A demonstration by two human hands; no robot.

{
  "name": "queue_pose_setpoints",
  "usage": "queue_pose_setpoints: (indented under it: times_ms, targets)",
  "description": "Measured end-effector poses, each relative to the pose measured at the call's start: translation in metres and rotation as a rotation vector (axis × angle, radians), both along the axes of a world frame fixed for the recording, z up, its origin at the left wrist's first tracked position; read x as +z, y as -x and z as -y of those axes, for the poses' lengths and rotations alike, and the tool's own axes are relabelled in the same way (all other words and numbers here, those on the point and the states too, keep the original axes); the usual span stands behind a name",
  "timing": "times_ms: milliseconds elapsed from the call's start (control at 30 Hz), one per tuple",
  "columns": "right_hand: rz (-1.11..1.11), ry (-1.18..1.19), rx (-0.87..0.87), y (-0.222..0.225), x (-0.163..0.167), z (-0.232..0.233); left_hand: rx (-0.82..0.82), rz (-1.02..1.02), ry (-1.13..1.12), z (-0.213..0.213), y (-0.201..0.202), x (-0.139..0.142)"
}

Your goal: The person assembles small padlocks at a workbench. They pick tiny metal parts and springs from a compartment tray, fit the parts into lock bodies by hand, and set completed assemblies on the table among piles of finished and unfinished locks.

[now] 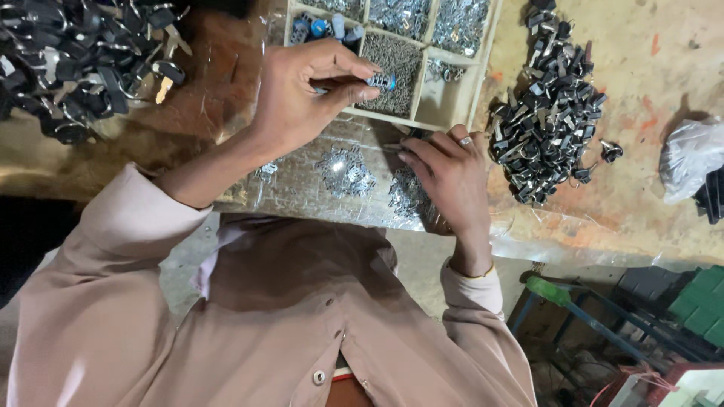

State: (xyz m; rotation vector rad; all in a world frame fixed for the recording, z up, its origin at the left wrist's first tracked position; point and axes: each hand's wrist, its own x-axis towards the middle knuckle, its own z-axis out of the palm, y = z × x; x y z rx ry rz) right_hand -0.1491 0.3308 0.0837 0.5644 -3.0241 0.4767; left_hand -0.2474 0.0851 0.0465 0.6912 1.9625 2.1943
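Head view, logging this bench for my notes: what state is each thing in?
Left hand: raised, pinching small blue cylinder.
Right hand: resting on the small metal parts, fingers curled.
Compartment tray: open, partly filled.
Black-headed keys: heaped loose.
White plastic bag: crumpled.

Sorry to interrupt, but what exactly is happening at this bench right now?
A person in a pale pink shirt sits at a worn wooden bench. The left hand pinches a small blue cylinder over a divided tray of tiny metal parts. The right hand rests on loose silvery pieces lying on clear plastic. Piles of black-headed keys lie to either side.
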Motion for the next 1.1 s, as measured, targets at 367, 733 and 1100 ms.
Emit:
queue_pose_setpoints:
  times_ms: [367, 733, 1100]
  targets:
    - [-0.088, 0.386, 0.069, -0.063, -0.027, 0.087, 0.234, -0.081, 0.113, 0.064, -0.074, 0.028]
    - [-0.097, 0.349, 0.223, -0.088, -0.037, 0.097, 0.384, 0.211, 0.114, 0.083, -0.175, -0.010]
    - [0.281, 0.878, -0.268, -0.101, -0.043, 0.096, 0.385, 0.153, 0.204, 0.048, -0.216, -0.060]
